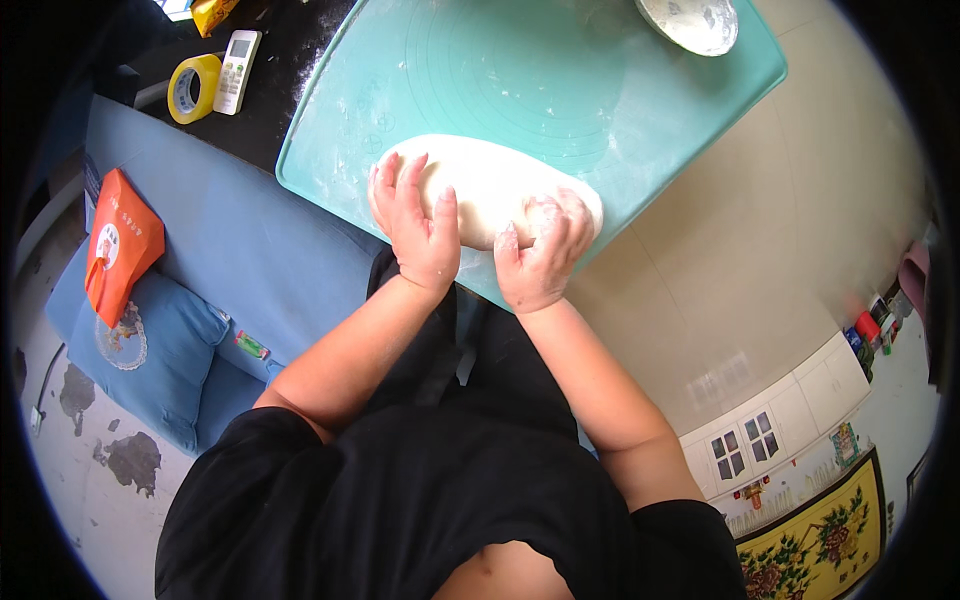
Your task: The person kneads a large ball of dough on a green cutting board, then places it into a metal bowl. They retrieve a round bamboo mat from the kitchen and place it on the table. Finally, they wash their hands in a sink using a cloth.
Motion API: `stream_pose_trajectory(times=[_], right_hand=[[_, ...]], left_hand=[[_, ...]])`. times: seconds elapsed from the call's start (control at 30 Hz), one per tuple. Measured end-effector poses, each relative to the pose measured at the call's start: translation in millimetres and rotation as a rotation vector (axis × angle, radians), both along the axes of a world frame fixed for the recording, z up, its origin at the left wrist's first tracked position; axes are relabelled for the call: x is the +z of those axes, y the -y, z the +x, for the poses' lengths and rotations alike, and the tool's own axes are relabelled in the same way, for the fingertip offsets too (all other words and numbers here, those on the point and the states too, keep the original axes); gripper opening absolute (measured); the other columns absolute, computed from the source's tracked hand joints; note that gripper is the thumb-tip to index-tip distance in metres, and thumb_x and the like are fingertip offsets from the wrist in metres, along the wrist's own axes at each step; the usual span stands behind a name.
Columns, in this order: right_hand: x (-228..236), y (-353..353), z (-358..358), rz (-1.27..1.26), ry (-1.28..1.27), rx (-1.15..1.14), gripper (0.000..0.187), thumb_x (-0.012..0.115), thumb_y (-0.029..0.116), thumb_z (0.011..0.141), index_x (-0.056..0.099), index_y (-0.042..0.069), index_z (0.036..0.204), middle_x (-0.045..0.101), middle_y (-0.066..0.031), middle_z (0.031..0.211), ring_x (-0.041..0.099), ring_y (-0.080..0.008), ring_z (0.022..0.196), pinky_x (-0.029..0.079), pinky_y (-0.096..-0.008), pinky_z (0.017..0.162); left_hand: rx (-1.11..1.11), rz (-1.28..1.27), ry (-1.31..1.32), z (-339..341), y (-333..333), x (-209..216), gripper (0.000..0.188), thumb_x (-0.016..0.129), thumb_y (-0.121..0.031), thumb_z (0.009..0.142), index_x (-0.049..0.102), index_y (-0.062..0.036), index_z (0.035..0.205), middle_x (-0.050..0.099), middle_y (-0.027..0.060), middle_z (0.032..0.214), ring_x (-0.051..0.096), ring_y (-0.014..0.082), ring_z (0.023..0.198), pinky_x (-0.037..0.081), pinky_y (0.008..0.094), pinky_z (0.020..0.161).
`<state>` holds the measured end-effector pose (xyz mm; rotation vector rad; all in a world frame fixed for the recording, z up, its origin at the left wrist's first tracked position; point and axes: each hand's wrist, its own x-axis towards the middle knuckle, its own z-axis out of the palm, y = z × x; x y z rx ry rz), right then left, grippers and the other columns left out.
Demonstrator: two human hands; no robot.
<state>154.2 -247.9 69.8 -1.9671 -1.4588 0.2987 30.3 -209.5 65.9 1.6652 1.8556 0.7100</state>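
Turquoise mat (500,65): flour-dusted, marked with faint rings, lying over a black tabletop (265,75) that shows along its left side.
Room: pale tan floor (740,260) to the right, white cabinets (800,405) and a yellow framed picture (820,535) at lower right, a blue sofa (235,205) to the left.
Dough (485,175): one smooth, pale, elongated mass, on the near part of the mat, slanting down to the right.
Hands: two, set apart from each other, both on the dough; the left hand (415,225) rests with fingers spread over its left end, the right hand (545,250) has floury fingers curled against its right end; how hard either presses I cannot tell.
Tabletop things: one yellow tape roll (210,85) just beside one white remote (236,75).
Sofa things: one orange bag (125,245), one blue cushion (165,340).
Bowl: one bowl (695,25), powdery white inside, near the mat's far right corner, cut by the upper border.
Mat edges: raised rim at left; the right edge stands out against the floor, close to the dough's right end.
Working room: a broad stretch of mat runs between dough and bowl; little lies between dough and near edge.
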Motion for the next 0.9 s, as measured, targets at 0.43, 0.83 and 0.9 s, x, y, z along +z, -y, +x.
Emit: stream_pose_trajectory(times=[0.43, 0.83, 0.9], right_hand=[[-75, -46, 17, -0.029, 0.243, 0.169, 0.054, 0.040, 0.047, 0.073, 0.046, 0.015, 0.117, 0.046, -0.0154, 0.116, 0.042, -0.0354, 0.107, 0.022, -0.0535, 0.092], [-71, -167, 75, -0.748, -0.452, 0.019, 0.051, 0.052, 0.050, 0.074, 0.057, 0.012, 0.108, 0.059, -0.0102, 0.106, 0.053, -0.0216, 0.102, 0.036, -0.0342, 0.090], [-67, -155, 95, -0.543, -0.704, 0.035, 0.046, 0.053, 0.042, 0.079, 0.057, 0.006, 0.108, 0.057, -0.0096, 0.108, 0.052, -0.0189, 0.101, 0.039, -0.0316, 0.088]], left_hand=[[0.071, -0.060, -0.280, 25, -66, -53, 0.038, 0.049, -0.033, 0.077, 0.053, -0.0153, 0.110, 0.039, 0.0124, 0.125, 0.028, 0.0306, 0.120, 0.016, 0.0444, 0.101], [-0.115, -0.639, 0.602, -4, -197, -58, 0.051, 0.046, -0.041, 0.086, 0.048, -0.0022, 0.119, 0.050, 0.0214, 0.117, 0.047, 0.0318, 0.110, 0.033, 0.0348, 0.096], [-0.335, -0.194, 0.196, -63, -186, -22, 0.039, 0.041, -0.032, 0.090, 0.051, -0.0068, 0.118, 0.049, 0.0132, 0.122, 0.044, 0.0271, 0.114, 0.030, 0.0348, 0.099]])
